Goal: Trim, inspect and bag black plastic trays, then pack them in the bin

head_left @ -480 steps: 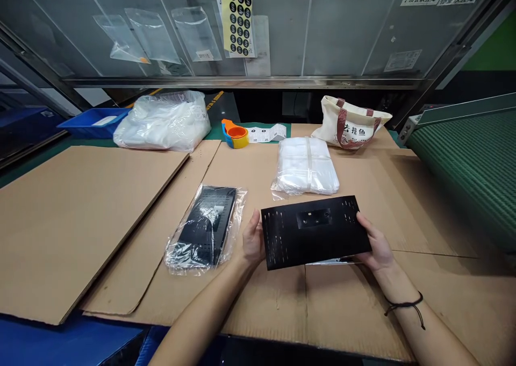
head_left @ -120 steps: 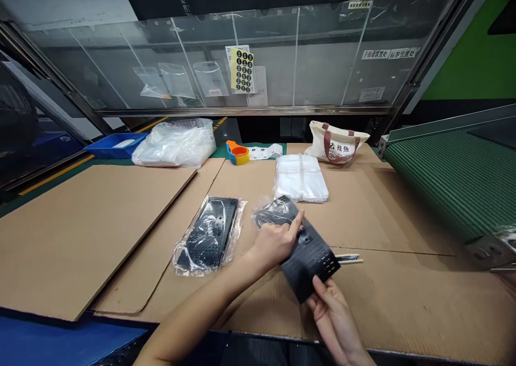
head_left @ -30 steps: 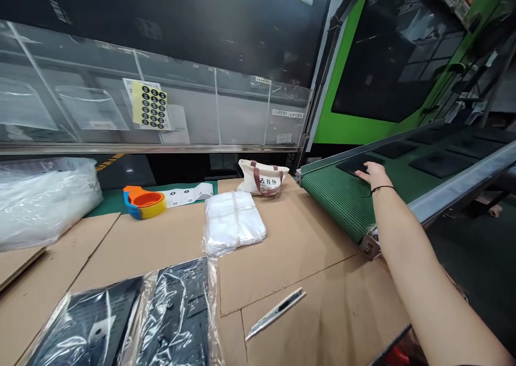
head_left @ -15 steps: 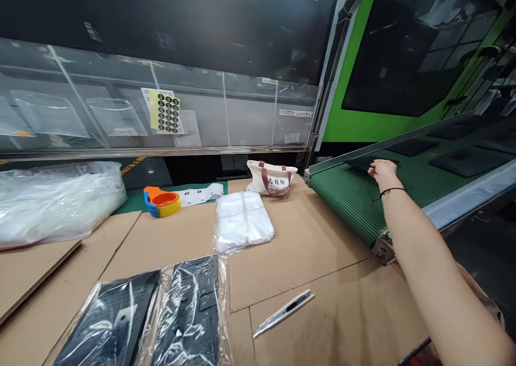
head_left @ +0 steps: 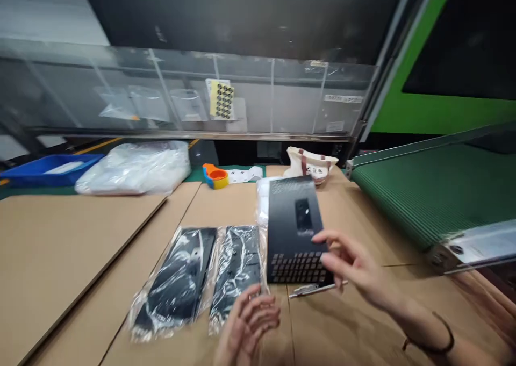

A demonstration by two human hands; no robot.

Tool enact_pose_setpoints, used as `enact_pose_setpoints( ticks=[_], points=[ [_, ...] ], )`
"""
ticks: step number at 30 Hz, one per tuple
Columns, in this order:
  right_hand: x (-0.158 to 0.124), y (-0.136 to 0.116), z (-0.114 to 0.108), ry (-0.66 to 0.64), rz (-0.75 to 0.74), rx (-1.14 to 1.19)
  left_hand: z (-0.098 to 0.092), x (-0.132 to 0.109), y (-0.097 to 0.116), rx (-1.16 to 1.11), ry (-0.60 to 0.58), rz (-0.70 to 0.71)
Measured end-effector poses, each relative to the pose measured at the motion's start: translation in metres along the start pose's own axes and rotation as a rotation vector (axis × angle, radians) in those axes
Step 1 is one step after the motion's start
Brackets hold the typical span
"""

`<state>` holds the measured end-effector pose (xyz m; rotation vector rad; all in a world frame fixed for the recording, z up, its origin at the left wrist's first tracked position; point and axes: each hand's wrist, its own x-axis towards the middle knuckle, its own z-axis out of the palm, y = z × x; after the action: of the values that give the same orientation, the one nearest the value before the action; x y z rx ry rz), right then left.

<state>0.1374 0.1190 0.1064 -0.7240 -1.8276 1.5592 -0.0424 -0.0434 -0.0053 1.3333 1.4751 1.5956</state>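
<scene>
My right hand (head_left: 352, 266) grips the near right edge of a flat black perforated panel (head_left: 294, 229) and holds it above the cardboard-covered table (head_left: 80, 248). My left hand (head_left: 248, 325) rises from below with fingers loosely spread and nothing in it, just beneath the panel's near left corner. Two similar black panels sealed in clear plastic bags lie side by side to the left, one (head_left: 177, 277) farther left and one (head_left: 237, 266) next to the held panel. The picture is blurred by motion.
A utility knife (head_left: 314, 288) lies on the cardboard under the held panel. A stack of clear bags (head_left: 264, 199) sits behind it. Farther back are a canvas tote (head_left: 312, 164), an orange tape dispenser (head_left: 215, 176), a big plastic bundle (head_left: 133, 167) and a blue tray (head_left: 44, 168). A green conveyor belt (head_left: 427, 191) runs at right.
My right hand left the conveyor and came back over the table holding a black panel. My left hand has come into view. The camera swung left and down.
</scene>
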Motion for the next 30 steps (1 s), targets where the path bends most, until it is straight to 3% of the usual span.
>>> enact_pose_setpoints(
  ticks=[2, 4, 6, 7, 9, 12, 15, 17, 20, 24, 27, 30],
  points=[
    [-0.02, 0.016, 0.027, -0.193, 0.002, -0.096, -0.005, 0.006, 0.01, -0.436, 0.145, -0.254],
    [-0.032, 0.027, 0.04, -0.4, -0.052, -0.213, -0.009, 0.01, 0.021, -0.685, 0.369, -0.474],
    [-0.036, 0.036, 0.038, -0.559, -0.086, -0.249, -0.011, 0.01, 0.029, -0.868, 0.512, -0.571],
    [-0.034, 0.042, 0.032, -0.575, -0.079, -0.254, -0.01, 0.008, 0.029, -0.953, 0.543, -0.587],
    [-0.027, 0.058, 0.013, -0.46, -0.048, -0.319, -0.009, 0.002, 0.021, -1.115, 0.539, -0.575],
    [-0.014, 0.092, -0.02, -0.215, 0.016, -0.66, -0.004, -0.011, -0.002, -1.31, 0.407, -0.519],
    [-0.008, 0.124, -0.04, -0.197, 0.082, -0.913, 0.002, -0.021, -0.018, -1.39, 0.239, -0.438],
    [-0.01, 0.134, -0.043, -0.265, 0.117, -0.923, 0.006, -0.024, -0.02, -1.393, 0.147, -0.4],
    [-0.014, 0.124, -0.037, -0.356, 0.161, -0.786, 0.011, -0.025, -0.012, -1.388, 0.106, -0.383],
    [-0.016, 0.083, -0.02, -0.328, 0.209, -0.511, 0.017, -0.027, -0.002, -1.387, 0.162, -0.429],
    [-0.018, 0.047, -0.008, -0.266, 0.142, -0.381, 0.019, -0.029, 0.0, -1.409, 0.132, -0.432],
    [-0.018, 0.017, 0.004, -0.258, 0.014, -0.426, 0.02, -0.03, 0.001, -1.428, 0.101, -0.443]
  ],
)
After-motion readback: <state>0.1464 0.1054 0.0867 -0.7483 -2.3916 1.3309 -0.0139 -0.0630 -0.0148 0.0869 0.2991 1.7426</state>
